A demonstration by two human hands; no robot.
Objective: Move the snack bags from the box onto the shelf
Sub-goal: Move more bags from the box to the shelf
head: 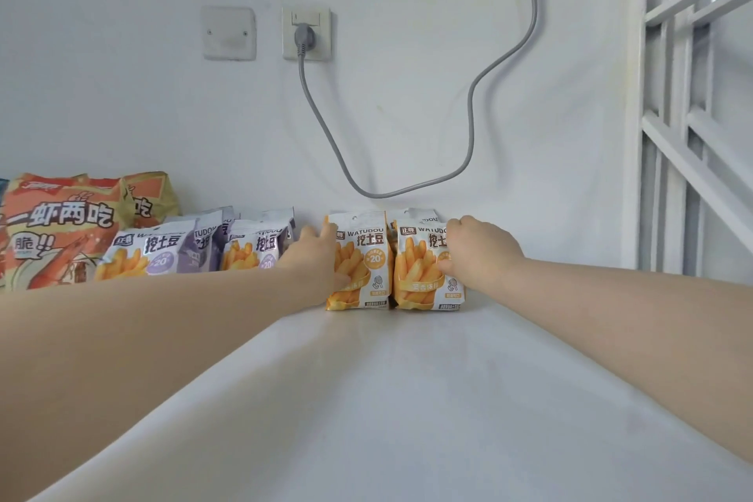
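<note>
Glossy rectangular snack bags [362, 257], smooth shelf [407, 399]

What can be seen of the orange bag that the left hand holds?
The orange bag is a small glossy white-and-orange pouch printed with fries and "WATUDOU", sealed, with a hang hole on top. It stands upright on the white shelf, close beside a twin bag. The left hand grips its left edge.

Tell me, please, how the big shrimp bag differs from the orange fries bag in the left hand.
The shrimp bag looks much larger than the orange fries bag. The shrimp bag is red-orange with a shrimp picture; the fries bag is white and orange. The left hand grips the fries bag; no hand touches the shrimp bag. Both stand upright on the shelf.
</note>
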